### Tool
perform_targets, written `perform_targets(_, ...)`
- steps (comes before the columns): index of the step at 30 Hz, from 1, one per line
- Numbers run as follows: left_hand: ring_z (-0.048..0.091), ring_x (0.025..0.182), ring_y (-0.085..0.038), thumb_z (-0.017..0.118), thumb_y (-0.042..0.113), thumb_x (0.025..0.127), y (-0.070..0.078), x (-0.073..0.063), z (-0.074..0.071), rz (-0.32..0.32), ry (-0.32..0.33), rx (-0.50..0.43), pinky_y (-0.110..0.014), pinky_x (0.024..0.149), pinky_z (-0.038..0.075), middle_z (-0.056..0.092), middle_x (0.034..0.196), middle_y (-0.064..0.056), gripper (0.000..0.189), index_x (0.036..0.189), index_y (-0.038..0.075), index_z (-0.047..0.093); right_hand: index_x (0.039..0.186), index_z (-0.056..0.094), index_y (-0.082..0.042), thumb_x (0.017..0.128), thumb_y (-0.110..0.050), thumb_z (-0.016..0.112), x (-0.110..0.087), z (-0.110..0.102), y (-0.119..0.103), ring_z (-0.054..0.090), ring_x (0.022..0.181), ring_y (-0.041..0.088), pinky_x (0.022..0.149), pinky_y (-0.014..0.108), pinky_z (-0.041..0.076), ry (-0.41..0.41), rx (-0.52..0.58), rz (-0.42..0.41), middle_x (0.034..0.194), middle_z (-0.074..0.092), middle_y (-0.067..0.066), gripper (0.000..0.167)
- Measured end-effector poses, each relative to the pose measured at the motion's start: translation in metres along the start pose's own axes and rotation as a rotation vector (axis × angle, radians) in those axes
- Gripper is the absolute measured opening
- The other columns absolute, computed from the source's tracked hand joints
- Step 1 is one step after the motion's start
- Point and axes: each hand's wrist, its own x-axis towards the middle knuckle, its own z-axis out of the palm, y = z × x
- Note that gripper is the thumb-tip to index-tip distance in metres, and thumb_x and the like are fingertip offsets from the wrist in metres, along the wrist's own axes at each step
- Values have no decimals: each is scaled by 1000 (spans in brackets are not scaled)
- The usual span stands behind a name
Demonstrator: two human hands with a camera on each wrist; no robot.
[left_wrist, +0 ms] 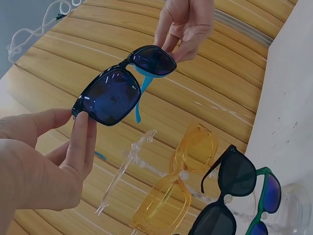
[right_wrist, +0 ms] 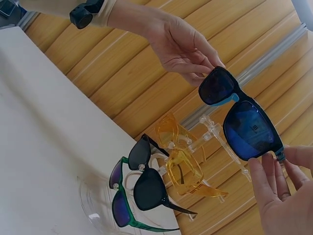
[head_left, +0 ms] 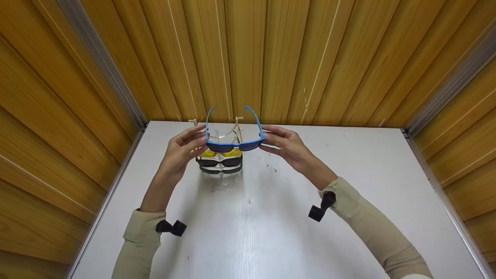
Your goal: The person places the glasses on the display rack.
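Both hands hold a pair of blue sunglasses (head_left: 235, 145) by its two sides, with dark blue lenses and blue temples spread open. My left hand (head_left: 182, 151) pinches the left hinge corner between thumb and fingers. At the opposite corner, my right hand (head_left: 286, 146) grips the frame the same way. The sunglasses are raised above a clear display stand (right_wrist: 210, 128), close over its top bar in the head view. Lower on the stand hang yellow glasses (left_wrist: 164, 203), black sunglasses (left_wrist: 237, 171) and green-framed sunglasses (right_wrist: 121, 210).
The stand's round clear base (right_wrist: 90, 200) rests on a white table (head_left: 348, 186). Wood-patterned panels (head_left: 248, 58) rise behind and at both sides, joined by metal corner strips (head_left: 104, 58). White cables (left_wrist: 36, 32) hang beyond the panel in the left wrist view.
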Motion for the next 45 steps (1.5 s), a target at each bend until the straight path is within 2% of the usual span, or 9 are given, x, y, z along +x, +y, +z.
perform_targets(10,69,102,-10,70,10,97,-6,10,-20,-23,33,-7,-26,98,59,70,114,3,47,143,6,58,139,59,2,101,-6,63,16,15,8,74,105,18,111,50,50,23,-7,0,109,75,2,40)
perform_targets(17,71,99,-10,70,11,97,-6,15,-29,-24,63,-13,-25,97,59,71,121,-6,44,140,4,60,142,57,1,100,-3,62,24,25,9,73,108,17,111,46,51,23,-19,-8,129,67,14,42)
perform_targets(25,70,98,-9,69,11,98,-5,20,-35,-56,95,-9,-22,95,59,70,111,4,44,141,3,60,142,57,-1,101,-3,61,32,34,15,69,113,20,109,39,54,62,-33,20,131,65,13,42)
perform_targets(31,71,101,-9,70,12,97,-5,21,-39,-72,105,-31,-21,96,58,70,113,3,43,139,5,61,143,56,0,101,-3,61,34,36,20,69,112,19,110,39,53,58,-30,17,143,58,21,42)
perform_targets(38,70,104,-9,68,11,98,-11,27,-43,-93,124,-34,-21,97,58,69,122,-2,41,139,5,61,143,56,0,101,-3,61,37,39,25,69,107,15,112,39,52,67,-23,25,137,62,16,43)
perform_targets(42,70,103,-9,68,10,98,-16,30,-45,-106,137,-34,-21,96,58,69,124,-5,43,140,4,60,142,58,-3,100,-5,62,39,39,28,68,112,17,112,41,51,80,-42,52,140,61,17,42)
perform_targets(45,70,104,-9,69,11,98,-19,32,-46,-102,131,-26,-20,96,58,70,119,0,44,141,3,60,141,60,-6,101,-6,63,41,38,30,66,117,19,112,41,51,93,-51,64,145,58,18,41)
